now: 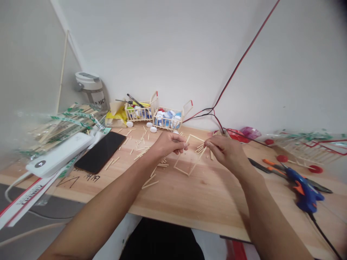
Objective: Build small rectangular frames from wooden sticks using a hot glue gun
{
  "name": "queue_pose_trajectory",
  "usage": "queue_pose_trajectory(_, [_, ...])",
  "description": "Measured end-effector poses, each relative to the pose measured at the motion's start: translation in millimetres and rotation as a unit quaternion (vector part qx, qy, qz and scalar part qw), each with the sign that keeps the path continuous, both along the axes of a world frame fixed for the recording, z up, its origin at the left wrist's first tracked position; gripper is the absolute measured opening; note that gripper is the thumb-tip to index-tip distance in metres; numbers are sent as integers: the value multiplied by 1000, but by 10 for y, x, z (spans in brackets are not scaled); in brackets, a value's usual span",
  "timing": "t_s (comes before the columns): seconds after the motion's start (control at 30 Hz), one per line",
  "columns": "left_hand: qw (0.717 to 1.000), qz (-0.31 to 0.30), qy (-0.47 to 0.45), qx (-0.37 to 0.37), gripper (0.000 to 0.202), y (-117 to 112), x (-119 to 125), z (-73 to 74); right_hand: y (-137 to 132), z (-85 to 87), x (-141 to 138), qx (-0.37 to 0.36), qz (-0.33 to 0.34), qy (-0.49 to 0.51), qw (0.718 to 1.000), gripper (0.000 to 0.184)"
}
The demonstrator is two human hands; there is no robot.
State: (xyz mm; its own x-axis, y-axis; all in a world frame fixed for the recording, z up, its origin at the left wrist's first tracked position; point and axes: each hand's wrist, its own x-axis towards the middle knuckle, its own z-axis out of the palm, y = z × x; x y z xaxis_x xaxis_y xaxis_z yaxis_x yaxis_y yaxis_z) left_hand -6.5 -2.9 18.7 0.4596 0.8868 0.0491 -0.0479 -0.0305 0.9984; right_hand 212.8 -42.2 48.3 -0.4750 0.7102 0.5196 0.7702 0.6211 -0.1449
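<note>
Pinching a wooden stick frame [181,170] between two hands: fingers of the left hand [169,143] pressed together on one upper corner, fingers of the right hand [225,151] closed on the opposite side; frame held over the wooden surface [189,206], loose sticks [141,153] scattered beside it.

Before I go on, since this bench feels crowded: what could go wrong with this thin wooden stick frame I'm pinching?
The thin wooden stick frame rests only on the fingertips of your left hand and right hand, so uneven pressure might twist it. Loose pale wooden sticks nearby could get knocked into it. The blue hot glue gun lies to your right, and its black cord could snag your arm.
</note>
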Motion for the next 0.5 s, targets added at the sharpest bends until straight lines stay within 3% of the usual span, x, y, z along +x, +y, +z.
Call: queue_pose_trajectory(0.5, [1000,5,2,2,16,-10,-1,11,6,-9,14,3,8,3,1000,29])
